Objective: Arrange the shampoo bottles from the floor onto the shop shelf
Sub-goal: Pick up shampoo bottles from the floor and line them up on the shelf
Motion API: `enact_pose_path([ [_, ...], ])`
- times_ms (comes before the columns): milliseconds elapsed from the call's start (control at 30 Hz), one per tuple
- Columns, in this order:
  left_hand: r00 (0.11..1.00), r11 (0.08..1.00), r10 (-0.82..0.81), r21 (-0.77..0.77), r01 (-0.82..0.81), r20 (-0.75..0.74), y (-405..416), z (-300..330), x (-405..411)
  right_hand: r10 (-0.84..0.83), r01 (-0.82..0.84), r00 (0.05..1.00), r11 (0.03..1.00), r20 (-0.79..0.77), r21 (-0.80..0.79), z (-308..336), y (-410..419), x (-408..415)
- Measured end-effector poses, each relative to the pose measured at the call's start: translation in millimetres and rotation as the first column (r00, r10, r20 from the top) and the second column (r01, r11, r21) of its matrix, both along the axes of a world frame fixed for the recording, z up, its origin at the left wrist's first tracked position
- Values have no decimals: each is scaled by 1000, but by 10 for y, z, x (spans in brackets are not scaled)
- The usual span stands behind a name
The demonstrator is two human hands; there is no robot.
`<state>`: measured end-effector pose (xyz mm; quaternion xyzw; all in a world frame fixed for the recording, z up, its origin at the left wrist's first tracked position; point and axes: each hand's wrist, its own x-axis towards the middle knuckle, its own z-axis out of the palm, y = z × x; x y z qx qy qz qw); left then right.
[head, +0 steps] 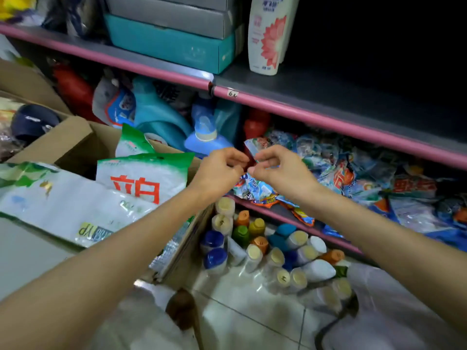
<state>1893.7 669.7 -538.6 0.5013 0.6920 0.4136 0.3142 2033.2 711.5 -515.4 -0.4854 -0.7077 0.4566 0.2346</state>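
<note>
hands [249,165] together, bottles [273,251] on floor

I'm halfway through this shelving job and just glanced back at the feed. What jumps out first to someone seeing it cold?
Two bare forearms reach in, the left hand and right hand meeting mid-frame with fingers curled, apparently pinching something small in front of the heaped sachets on the lower shelf. Below them, a cluster of shampoo bottles stands on the tiled floor. One white shampoo bottle with a pink flower stands on the pink-edged upper shelf.
</note>
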Motion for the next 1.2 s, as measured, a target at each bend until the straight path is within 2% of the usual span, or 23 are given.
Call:
enact_pose_path([
  [167, 964, 945, -137, -323, 58, -227, -426, -833, 61, 30, -4, 987, 986, 157, -165, -776, -300, 225],
  [267, 919, 858, -264, -506, 85, -293, -621, -1223, 60, 12, 43, 973, 972, 232, -230, -1196, -417, 388],
  [400, 888, 792, -339, -604, 91, -311, -773, -1559, 60, 36, 52, 940, 968, 340, -246, -1612, -528, 514],
  [500, 881, 742, -345, -669, 44, -325, -841, -1747, 119, 165, -99, 920, 975, 357, -197, -1819, -630, 411],
  [633, 864, 731, -321, -682, -34, -388, -919, -1933, 236, 323, -332, 858, 942, 399, -49, -1922, -615, 35],
  [767, 879, 731, -279, -679, -68, -387, -1008, -2110, 336, 468, -510, 730, 858, 498, -58, -1997, -545, -380],
  [1000, 897, 724, -196, -676, -140, -396, -1035, -2311, 432, 421, -580, 481, 810, 769, -80, -2243, -543, -759],
  [1100, 814, 736, -324, -669, -104, -482, -1057, -2339, 469, 441, -595, 393, 791, 807, -142, -2332, -529, -829],
  [1200, 701, 750, -460, -661, -23, -545, -1143, -2339, 521, 440, -596, 416, 793, 796, -126, -2317, -554, -774],
])
